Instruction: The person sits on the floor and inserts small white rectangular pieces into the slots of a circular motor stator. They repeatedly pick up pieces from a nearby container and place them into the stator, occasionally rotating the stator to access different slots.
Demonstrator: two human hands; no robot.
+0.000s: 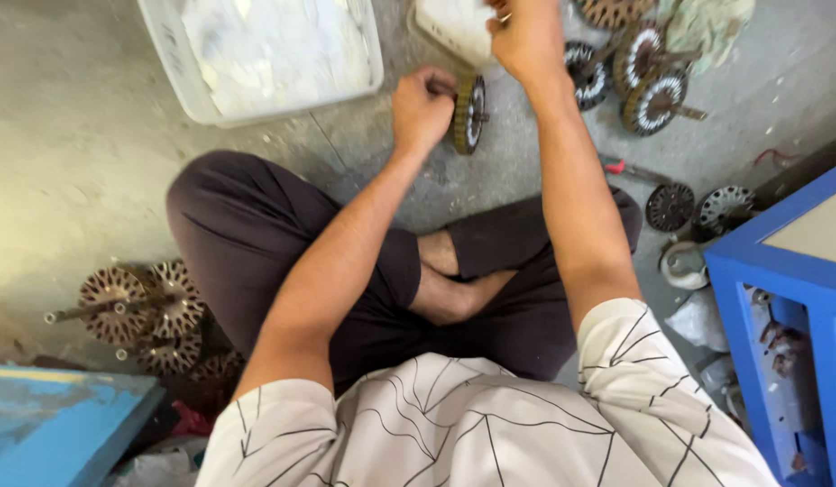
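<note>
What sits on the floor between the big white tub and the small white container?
Only bare concrete floor shows between the white tub and the small white container, in the head view.

White line-patterned shirt [490, 424], dark trousers [247, 234], blue cabinet [779, 261].

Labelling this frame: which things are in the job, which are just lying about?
In hand:
- left hand gripping the shaft of a wound motor core stood on edge
- right hand at a small white tub

Lying about:
- large white bin
- core pile, upper right
- core pile, lower left
- blue cabinet
</note>
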